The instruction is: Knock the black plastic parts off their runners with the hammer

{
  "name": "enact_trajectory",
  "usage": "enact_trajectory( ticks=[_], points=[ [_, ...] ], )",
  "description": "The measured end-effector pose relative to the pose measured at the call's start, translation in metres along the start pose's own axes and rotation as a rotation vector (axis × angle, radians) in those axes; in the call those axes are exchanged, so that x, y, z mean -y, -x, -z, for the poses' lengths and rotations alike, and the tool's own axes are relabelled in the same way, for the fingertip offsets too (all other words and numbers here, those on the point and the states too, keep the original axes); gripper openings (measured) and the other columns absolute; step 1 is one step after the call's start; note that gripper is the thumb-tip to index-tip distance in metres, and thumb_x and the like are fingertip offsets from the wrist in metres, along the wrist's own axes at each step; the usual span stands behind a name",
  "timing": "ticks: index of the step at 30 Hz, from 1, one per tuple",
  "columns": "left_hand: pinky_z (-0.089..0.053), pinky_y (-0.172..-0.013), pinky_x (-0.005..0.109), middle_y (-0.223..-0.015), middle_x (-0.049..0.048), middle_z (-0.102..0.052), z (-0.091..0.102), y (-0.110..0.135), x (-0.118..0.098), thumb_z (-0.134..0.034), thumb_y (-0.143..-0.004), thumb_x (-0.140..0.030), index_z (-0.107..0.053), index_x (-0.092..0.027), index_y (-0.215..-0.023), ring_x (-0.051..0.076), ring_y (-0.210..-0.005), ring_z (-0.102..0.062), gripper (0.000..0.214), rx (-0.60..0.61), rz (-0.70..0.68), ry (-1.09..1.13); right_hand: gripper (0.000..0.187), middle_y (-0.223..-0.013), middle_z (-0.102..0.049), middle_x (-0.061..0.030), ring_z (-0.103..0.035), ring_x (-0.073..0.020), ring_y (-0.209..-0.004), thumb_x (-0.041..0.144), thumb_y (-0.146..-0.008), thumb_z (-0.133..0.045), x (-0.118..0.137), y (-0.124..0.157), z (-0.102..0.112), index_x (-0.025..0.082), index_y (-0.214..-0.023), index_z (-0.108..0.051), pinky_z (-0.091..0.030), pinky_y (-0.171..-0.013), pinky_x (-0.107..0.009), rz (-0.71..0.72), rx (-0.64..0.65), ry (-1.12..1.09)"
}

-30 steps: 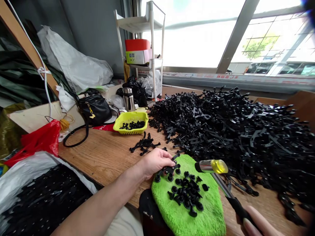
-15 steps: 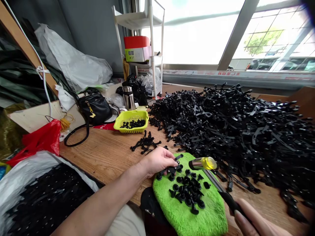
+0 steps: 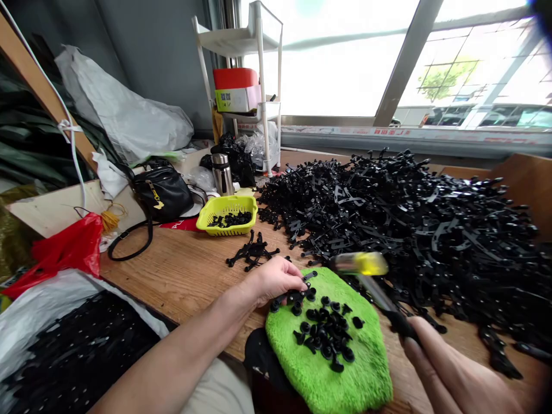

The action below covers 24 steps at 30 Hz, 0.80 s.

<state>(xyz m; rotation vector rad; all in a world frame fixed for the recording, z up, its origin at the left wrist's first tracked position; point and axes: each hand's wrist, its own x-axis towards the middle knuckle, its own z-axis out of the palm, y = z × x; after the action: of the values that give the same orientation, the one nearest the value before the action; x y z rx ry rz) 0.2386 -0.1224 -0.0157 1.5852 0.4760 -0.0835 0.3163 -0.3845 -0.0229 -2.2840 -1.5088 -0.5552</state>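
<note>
My left hand (image 3: 273, 280) pinches a black plastic clip part (image 3: 297, 294) at the far left edge of a green fuzzy pad (image 3: 345, 374). Several small black caps (image 3: 324, 333) lie loose on the pad. My right hand (image 3: 452, 376) grips the black handle of a small hammer (image 3: 377, 287), closed around it. The hammer's yellow and metal head (image 3: 360, 263) hangs blurred above the pad, just right of the held part.
A huge heap of black plastic parts (image 3: 409, 213) covers the wooden table's right side. A yellow-green basket (image 3: 227, 214), a few loose parts (image 3: 252, 253), a steel flask (image 3: 221, 172), a black handbag (image 3: 161, 192) and a white shelf rack (image 3: 254, 86) stand behind. Bags crowd the left.
The hammer head has swung left and up over the pad, now blurred by motion. My right hand has come further into view. The left hand keeps holding the part in place.
</note>
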Motion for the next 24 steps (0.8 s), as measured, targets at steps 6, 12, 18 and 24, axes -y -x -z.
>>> enact_trajectory(
  ticks=[6,12,18,24],
  points=[
    [-0.027,-0.03,0.018,-0.046,-0.0023,-0.051,0.002,-0.001,0.001,-0.058,-0.058,-0.023,-0.059,-0.011,-0.062,0.005,-0.033,-0.039,0.013,-0.001,0.005,-0.056,0.028,-0.096,-0.056,-0.0048,-0.055,-0.0195,-0.081,0.032,-0.094,-0.023,0.006,-0.008,-0.003,0.02,-0.115,-0.037,-0.044,-0.047,-0.019,0.027,0.032,-0.019],
    [-0.026,-0.03,0.018,-0.045,-0.0024,-0.05,0.002,0.0,-0.002,-0.058,-0.059,-0.024,-0.059,-0.01,-0.061,0.005,-0.032,-0.038,0.014,-0.007,0.015,-0.113,0.027,-0.079,-0.058,-0.0023,-0.057,-0.0179,-0.068,0.033,-0.095,-0.021,0.009,-0.01,0.001,0.019,-0.109,-0.039,-0.037,-0.035,-0.019,0.054,0.091,0.052],
    [-0.026,-0.03,0.018,-0.047,-0.0024,-0.049,0.001,-0.001,-0.003,-0.058,-0.06,-0.024,-0.058,-0.01,-0.062,0.004,-0.031,-0.036,0.015,-0.012,0.027,-0.126,0.029,-0.071,-0.055,0.0012,-0.056,-0.0175,-0.063,0.035,-0.095,-0.02,0.012,-0.009,-0.002,0.02,-0.115,-0.035,-0.043,-0.043,-0.023,-0.03,0.195,0.004],
    [-0.031,-0.04,0.016,-0.059,0.0012,-0.056,0.011,0.021,0.001,-0.063,-0.061,-0.028,-0.058,-0.009,-0.074,0.007,-0.047,-0.051,0.023,0.114,-0.035,0.102,0.028,-0.11,-0.049,0.0001,-0.048,-0.0161,-0.095,0.035,-0.095,-0.028,-0.009,0.014,-0.007,0.024,-0.12,-0.034,-0.045,-0.062,-0.015,-0.082,0.029,-0.087]
  ],
)
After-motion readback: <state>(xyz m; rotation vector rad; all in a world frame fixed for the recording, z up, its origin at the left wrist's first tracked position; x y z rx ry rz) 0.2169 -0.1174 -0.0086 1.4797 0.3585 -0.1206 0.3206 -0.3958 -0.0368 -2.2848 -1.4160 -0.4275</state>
